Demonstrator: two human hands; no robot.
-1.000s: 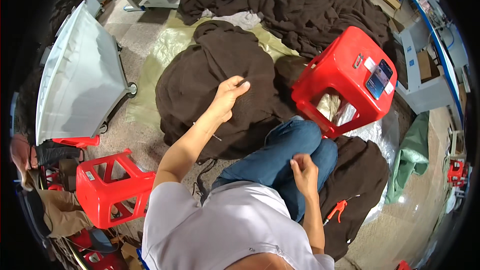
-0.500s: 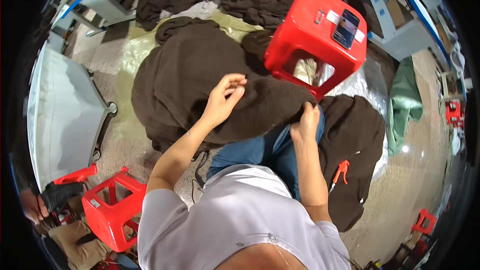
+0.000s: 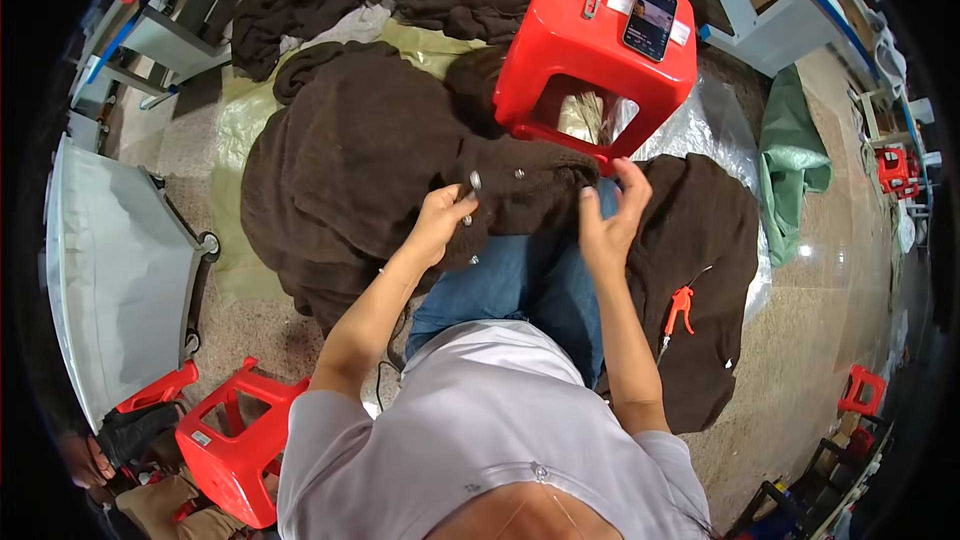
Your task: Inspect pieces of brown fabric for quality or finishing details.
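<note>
A large piece of brown fleecy fabric (image 3: 350,130) is heaped in front of me, with its near edge over my knees. My left hand (image 3: 440,225) pinches that edge between thumb and fingers, beside a shiny metal button (image 3: 475,180). Several more such buttons dot the fabric nearby, one of them a round button (image 3: 519,173) farther right. My right hand (image 3: 612,225) is at the fabric's right end, with thumb and fingers spread apart. Whether its fingertips touch the cloth is hard to make out.
Ahead stands a red plastic stool (image 3: 560,30) bearing a phone (image 3: 650,22) and thread snips (image 3: 592,3). On brown cloth (image 3: 700,240) at my right lies an orange-red air blow gun (image 3: 680,310). A white wheeled cart (image 3: 120,260) and another red stool (image 3: 235,450) are at left.
The fabric edge has been turned, so metal buttons now show. My left hand has closed on the edge; my right hand has let go and spread its fingers. The view has shifted slightly.
</note>
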